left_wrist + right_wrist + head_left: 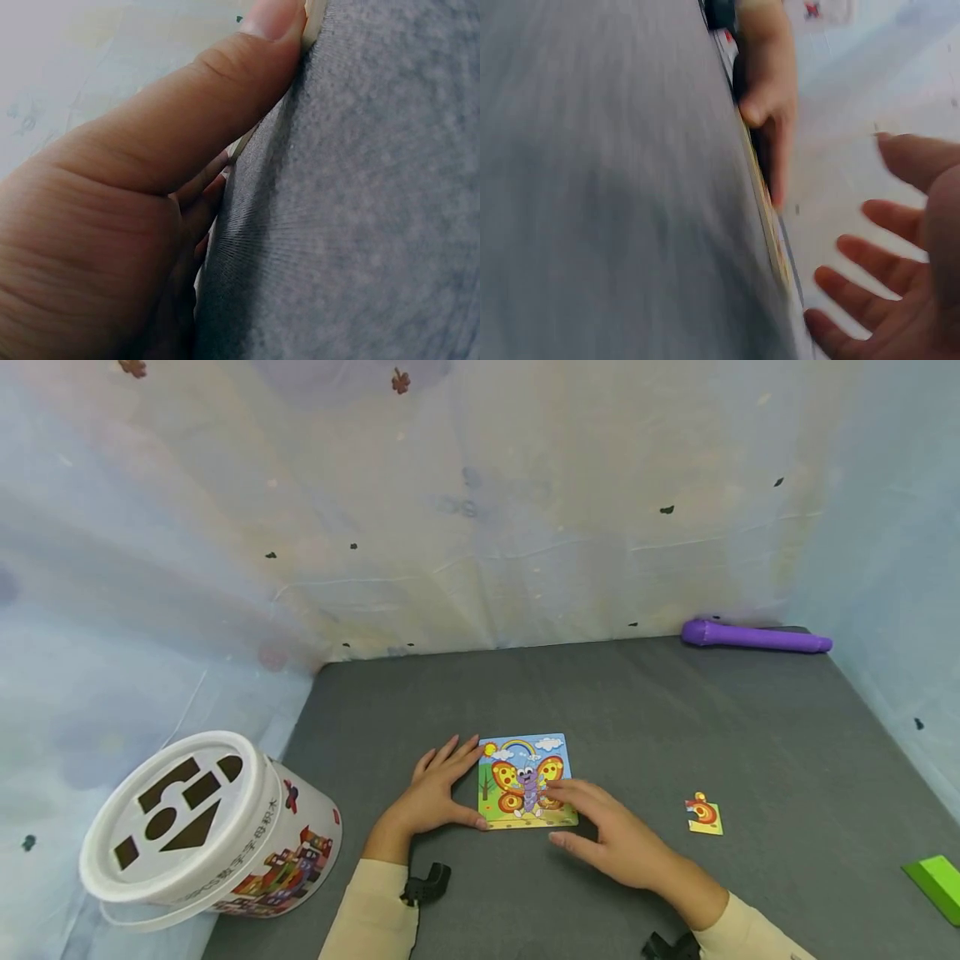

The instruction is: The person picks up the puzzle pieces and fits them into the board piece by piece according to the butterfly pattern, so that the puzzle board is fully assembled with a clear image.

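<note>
A square butterfly jigsaw puzzle lies flat on the grey table in the head view. My left hand rests at its left edge, fingers spread, the thumb touching the lower left corner and a fingertip the upper left side. In the left wrist view the thumb lies against the puzzle's edge. My right hand is over the puzzle's lower right part, which its fingers partly hide; they look relaxed and pinch nothing. Its spread fingers appear in the right wrist view. Further right lies a loose puzzle piece with an orange swirl.
A white bucket with shape cutouts in its lid stands at the left. A purple stick-like object lies at the back right, and a green block at the right edge. Patterned cloth rises behind the grey table.
</note>
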### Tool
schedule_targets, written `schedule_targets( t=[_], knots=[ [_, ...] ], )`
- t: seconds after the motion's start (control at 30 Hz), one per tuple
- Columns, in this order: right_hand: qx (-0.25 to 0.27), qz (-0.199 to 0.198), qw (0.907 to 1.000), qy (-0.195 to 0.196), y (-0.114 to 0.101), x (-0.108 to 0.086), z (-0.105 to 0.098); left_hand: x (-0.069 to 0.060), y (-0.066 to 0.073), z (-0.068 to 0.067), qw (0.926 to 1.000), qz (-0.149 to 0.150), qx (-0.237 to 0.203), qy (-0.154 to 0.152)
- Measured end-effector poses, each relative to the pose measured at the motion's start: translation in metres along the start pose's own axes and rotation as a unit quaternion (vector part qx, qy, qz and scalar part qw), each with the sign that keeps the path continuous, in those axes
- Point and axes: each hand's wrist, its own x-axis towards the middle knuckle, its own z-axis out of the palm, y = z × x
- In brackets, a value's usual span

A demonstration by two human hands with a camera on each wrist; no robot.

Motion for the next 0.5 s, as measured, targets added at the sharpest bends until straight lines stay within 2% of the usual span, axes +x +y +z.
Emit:
schedule_targets(
  t=[0.13, 0.27, 0.4, 0.5],
  knots=[
    [0.018, 0.020, 0.9972, 0.069, 0.011, -0.009, -0.024, 0.000, -0.001, 0.000, 1.0000, 0.006, -0.002, 0.000],
    [0.016, 0.054, 0.9921, 0.112, 0.021, -0.020, -0.049, 0.000, -0.001, 0.000, 1.0000, 0.006, -0.002, 0.002],
    [0.031, 0.069, 0.9886, 0.130, 0.029, -0.033, -0.073, 0.000, -0.001, 0.001, 1.0000, 0.004, -0.001, 0.003],
    [0.053, 0.091, 0.9865, 0.126, 0.035, -0.047, -0.089, 0.001, -0.001, 0.002, 1.0000, 0.004, 0.001, 0.004]
  ],
)
